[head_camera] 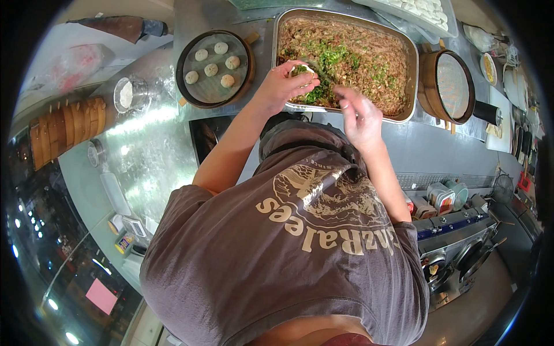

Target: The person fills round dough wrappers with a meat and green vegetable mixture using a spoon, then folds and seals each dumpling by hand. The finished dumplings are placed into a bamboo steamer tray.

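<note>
My left hand [288, 86] cups a dough wrapper [308, 69] with green-flecked filling on it, over the near left corner of a metal tray [413, 82]. That tray is full of minced filling [372, 56], with chopped green herbs [333, 54] heaped near its middle. Blurred by motion, my right hand [361, 116] is at the tray's near rim, its fingers closed on a thin tool [321, 69], apparently a filling spatula, that points towards the wrapper. Left of the tray, a round steamer basket [179, 69] holds several pleated buns [211, 69] on a liner.
Another round steamer [455, 86] stands right of the tray, near a black-handled object [487, 112]. A plastic tub of white dough pieces [422, 11] is at the far right. Leftward are a flour container [126, 95] and stacked bamboo steamers [69, 127]. Pans [469, 255] sit on the stove at right.
</note>
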The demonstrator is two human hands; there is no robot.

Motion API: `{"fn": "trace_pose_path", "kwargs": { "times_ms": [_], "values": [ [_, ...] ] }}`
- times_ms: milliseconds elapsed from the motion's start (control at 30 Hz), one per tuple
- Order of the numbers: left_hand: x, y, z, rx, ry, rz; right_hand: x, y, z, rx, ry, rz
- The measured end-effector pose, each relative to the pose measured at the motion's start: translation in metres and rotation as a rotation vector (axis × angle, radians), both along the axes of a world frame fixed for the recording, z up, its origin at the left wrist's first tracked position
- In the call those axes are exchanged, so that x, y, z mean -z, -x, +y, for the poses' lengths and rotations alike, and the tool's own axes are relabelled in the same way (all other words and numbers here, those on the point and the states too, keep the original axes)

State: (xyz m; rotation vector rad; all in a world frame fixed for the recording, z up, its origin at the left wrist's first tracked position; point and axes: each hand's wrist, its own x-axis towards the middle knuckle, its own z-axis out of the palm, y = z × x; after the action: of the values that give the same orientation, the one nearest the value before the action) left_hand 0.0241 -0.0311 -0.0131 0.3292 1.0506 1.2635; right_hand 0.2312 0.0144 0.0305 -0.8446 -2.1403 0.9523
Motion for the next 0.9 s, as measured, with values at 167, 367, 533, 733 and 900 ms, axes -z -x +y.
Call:
{"fn": "trace_pose_path", "kwargs": {
  "times_ms": [167, 367, 533, 733, 900],
  "values": [
    [-0.005, 0.012, -0.002, 0.097, -0.029, -0.030, -0.003, -0.005, -0.012, -0.216, -0.318, -0.150],
    [0.002, 0.022, -0.004, -0.026, 0.080, 0.073, 0.019, -0.008, -0.015, 0.054, -0.095, 0.019],
    [0.024, 0.037, 0.000, -0.143, -0.049, 0.352, 0.031, 0.008, -0.003, -0.053, -0.045, -0.284],
    [0.013, 0.027, 0.017, -0.260, -0.224, 1.170, 0.006, 0.010, -0.017, -0.277, -0.164, -0.374],
    [0.015, 0.024, 0.017, -0.207, -0.179, 0.953, -0.001, 0.005, -0.018, -0.311, -0.054, -0.344]
  ]
}}
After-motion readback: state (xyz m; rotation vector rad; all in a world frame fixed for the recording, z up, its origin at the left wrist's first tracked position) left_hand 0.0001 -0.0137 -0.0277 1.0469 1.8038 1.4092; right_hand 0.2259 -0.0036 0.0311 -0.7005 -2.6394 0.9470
